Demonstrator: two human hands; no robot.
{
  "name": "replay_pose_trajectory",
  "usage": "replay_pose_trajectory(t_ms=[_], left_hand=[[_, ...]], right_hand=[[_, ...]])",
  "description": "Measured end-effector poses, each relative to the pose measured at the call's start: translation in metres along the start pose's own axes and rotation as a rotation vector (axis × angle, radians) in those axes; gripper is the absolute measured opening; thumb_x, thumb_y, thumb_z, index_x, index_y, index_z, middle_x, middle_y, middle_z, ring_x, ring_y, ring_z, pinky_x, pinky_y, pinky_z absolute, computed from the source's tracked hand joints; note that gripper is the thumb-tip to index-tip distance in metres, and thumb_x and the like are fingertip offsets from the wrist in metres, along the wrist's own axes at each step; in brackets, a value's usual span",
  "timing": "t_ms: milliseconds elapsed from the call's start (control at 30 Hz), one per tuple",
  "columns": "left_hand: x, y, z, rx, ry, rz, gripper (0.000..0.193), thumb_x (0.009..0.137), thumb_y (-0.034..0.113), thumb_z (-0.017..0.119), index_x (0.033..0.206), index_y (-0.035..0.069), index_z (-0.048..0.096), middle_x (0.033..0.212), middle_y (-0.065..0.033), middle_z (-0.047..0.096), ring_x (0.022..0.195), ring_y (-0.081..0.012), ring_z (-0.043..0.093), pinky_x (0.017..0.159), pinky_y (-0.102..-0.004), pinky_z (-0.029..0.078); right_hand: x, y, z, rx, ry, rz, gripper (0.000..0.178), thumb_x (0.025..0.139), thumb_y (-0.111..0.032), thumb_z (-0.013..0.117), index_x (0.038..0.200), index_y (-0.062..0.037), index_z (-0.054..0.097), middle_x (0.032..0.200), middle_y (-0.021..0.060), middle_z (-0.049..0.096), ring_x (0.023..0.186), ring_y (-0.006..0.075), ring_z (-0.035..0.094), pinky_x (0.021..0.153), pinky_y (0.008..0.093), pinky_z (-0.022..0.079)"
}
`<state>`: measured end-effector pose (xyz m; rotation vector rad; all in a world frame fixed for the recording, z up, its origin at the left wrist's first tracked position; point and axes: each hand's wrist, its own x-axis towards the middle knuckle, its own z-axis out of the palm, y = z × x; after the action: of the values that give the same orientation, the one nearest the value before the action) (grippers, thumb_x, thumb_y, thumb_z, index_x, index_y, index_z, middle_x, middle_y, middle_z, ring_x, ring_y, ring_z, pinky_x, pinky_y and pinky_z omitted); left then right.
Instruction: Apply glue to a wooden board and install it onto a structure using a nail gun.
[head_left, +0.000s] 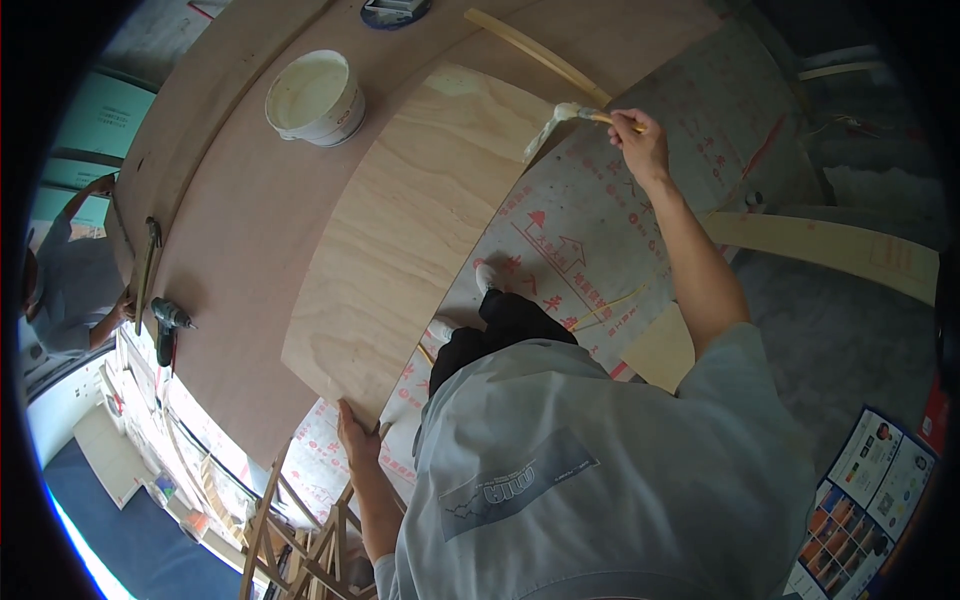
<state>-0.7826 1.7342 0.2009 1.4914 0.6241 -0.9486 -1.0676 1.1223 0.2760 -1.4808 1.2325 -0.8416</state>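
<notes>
My right hand (640,143) is closed round the handle of a paintbrush (590,115). Thick cream-white paste coats its bristles, which touch a far right corner of a plywood panel (400,230). A streak of the same paste (540,140) lies along that corner. At the panel's near end, my left hand (357,435) grips the edge, thumb on top and its other fingers mostly hidden. The panel rests on a large brown table board (240,260). Beyond the panel's left side stands a white bucket (335,125) with cream-coloured paste inside.
A cordless drill (168,325) and a hammer (148,265) lie on the left. There a co-worker (75,280) has both hands at the table's edge. A wood strip (540,55) lies at the far side. Wooden trestle legs (300,550) stand near my left arm; printed sheeting (590,220) covers the floor.
</notes>
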Motion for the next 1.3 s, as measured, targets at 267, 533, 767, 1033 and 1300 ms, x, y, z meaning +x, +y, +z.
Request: replay_pose_trajectory(t_ms=[267, 533, 767, 1033, 1300], left_hand=[[-0.001, -0.002, -0.008, -0.02, -0.019, 0.006, 0.042, 0.094, 0.047, 0.054, 0.122, 0.016, 0.055, 0.114, -0.0005, 0.062, 0.099, -0.0189, 0.058, 0.079, -0.041, 0.046], [-0.007, 0.002, -0.001, -0.014, 0.022, -0.007, 0.042, 0.095, 0.046, 0.053, 0.122, 0.015, 0.055, 0.113, -0.0016, 0.063, 0.099, -0.0197, 0.06, 0.079, -0.0401, 0.048], [0.003, -0.001, -0.011, -0.054, -0.069, 0.01, 0.043, 0.096, 0.044, 0.053, 0.126, 0.013, 0.053, 0.116, -0.003, 0.061, 0.102, -0.0204, 0.058, 0.082, -0.0406, 0.048], [-0.001, 0.0, -0.002, -0.047, -0.023, 0.021, 0.046, 0.098, 0.042, 0.049, 0.131, 0.01, 0.048, 0.12, -0.0058, 0.058, 0.101, -0.0212, 0.058, 0.079, -0.0384, 0.049], [-0.001, -0.001, -0.005, -0.063, -0.078, 0.024, 0.049, 0.1, 0.039, 0.046, 0.136, 0.007, 0.042, 0.126, -0.0089, 0.056, 0.11, -0.0242, 0.057, 0.088, -0.0422, 0.05]], right_hand=[[-0.08, -0.021, 0.035, -0.139, -0.224, -0.037, 0.016, 0.094, -0.014, 0.058, 0.099, 0.0005, 0.064, 0.073, 0.0023, 0.06, 0.064, 0.0069, 0.055, 0.057, 0.0214, 0.045], [-0.172, -0.053, 0.075, -0.07, -0.5, 0.014, 0.013, 0.092, -0.01, 0.059, 0.094, 0.0028, 0.063, 0.072, 0.0029, 0.062, 0.062, 0.0082, 0.057, 0.057, 0.0237, 0.047], [-0.084, -0.024, 0.046, -0.008, -0.083, -0.107, 0.015, 0.093, -0.012, 0.059, 0.096, 0.0015, 0.064, 0.071, 0.0026, 0.061, 0.062, 0.0076, 0.055, 0.057, 0.0229, 0.046], [-0.233, -0.053, 0.099, -0.149, -0.595, -0.314, 0.011, 0.09, -0.009, 0.061, 0.094, 0.0005, 0.062, 0.073, 0.0116, 0.063, 0.065, 0.0189, 0.063, 0.06, 0.0292, 0.05], [-0.13, -0.026, 0.062, -0.311, -0.227, -0.144, 0.016, 0.092, -0.014, 0.059, 0.097, -0.0001, 0.065, 0.071, 0.0051, 0.065, 0.062, 0.0097, 0.059, 0.055, 0.0255, 0.047]])
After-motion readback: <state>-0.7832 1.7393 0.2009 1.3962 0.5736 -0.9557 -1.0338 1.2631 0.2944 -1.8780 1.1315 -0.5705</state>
